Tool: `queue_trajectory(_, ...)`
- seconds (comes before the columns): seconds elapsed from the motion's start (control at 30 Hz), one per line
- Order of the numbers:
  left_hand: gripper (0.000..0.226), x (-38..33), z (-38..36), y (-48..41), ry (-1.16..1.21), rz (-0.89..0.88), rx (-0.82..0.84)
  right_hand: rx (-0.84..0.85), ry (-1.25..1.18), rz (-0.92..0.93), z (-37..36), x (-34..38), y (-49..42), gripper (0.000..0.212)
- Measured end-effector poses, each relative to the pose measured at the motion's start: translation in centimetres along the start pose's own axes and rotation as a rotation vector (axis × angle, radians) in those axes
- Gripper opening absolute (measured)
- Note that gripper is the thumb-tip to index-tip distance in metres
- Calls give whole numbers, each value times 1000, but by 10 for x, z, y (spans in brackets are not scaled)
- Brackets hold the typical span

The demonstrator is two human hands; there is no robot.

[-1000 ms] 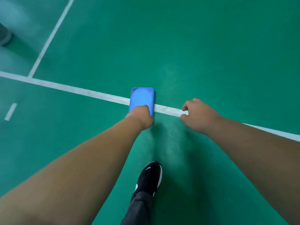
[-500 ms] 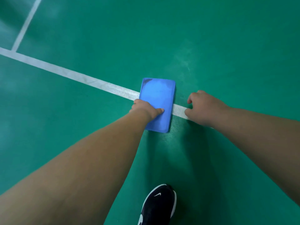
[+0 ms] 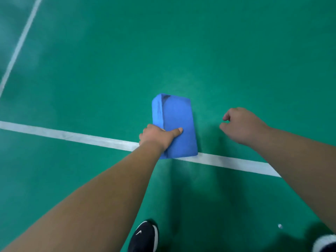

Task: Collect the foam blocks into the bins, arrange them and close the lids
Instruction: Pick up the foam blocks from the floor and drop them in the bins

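A blue foam block (image 3: 177,120) is held above the green floor in the middle of the head view. My left hand (image 3: 157,136) grips its near left edge, thumb lying across the top face and fingers hidden underneath. My right hand (image 3: 240,125) hangs to the right of the block, apart from it, with fingers loosely curled and nothing in it. No bin is in view.
A white court line (image 3: 72,136) crosses the green floor (image 3: 181,42) from left to right under the block. A second white line (image 3: 20,46) runs up at the far left. My black shoe (image 3: 144,237) is at the bottom, another shoe (image 3: 324,243) at the bottom right corner.
My left hand took hold of the block and lifted it off the white line, tilting it so its side shows. My right hand drew away from the line to the right.
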State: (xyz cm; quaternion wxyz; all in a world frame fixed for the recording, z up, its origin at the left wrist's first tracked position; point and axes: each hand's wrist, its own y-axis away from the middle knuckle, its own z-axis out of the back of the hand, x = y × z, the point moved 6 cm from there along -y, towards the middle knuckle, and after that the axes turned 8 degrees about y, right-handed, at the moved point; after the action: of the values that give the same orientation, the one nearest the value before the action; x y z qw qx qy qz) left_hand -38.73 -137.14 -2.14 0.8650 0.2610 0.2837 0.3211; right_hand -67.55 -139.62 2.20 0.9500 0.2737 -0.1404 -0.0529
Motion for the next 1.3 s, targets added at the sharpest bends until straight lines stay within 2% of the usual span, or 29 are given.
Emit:
queue_trajectory(0.1, 119, -98, -52, 49, 78, -62, 92, -48, -3, -77, 64, -99, 2, 31)
queue_trajectory(0.3, 113, -289, -192, 152, -26, -247, 203, -112, -73, -255, 150, -323, 28, 35)
queue_trajectory(0.5, 115, -441, -333, 251, -236, -413, 265, -108, -155, -445, 182, -547, 89, 39)
queue_trajectory(0.67, 117, -531, -433, 326, -396, -584, 296, -101, -206, -620, 195, -687, 153, 45)
queue_trajectory(0.8, 115, -583, -510, 364, -479, -688, 358, -121, -275, -753, 193, -762, 178, 50)
queue_trajectory(0.93, 112, -629, -581, 383, -577, -823, 392, -117, -360, -838, 170, -808, 171, 51)
queue_trajectory(1.13, 107, -675, -655, 366, -657, -977, 349, -22, -437, -852, 124, -840, 118, 69)
queue_trajectory(1.3, 115, -667, -686, 316, -837, -976, 317, 113, -430, -827, 83, -848, 62, 86)
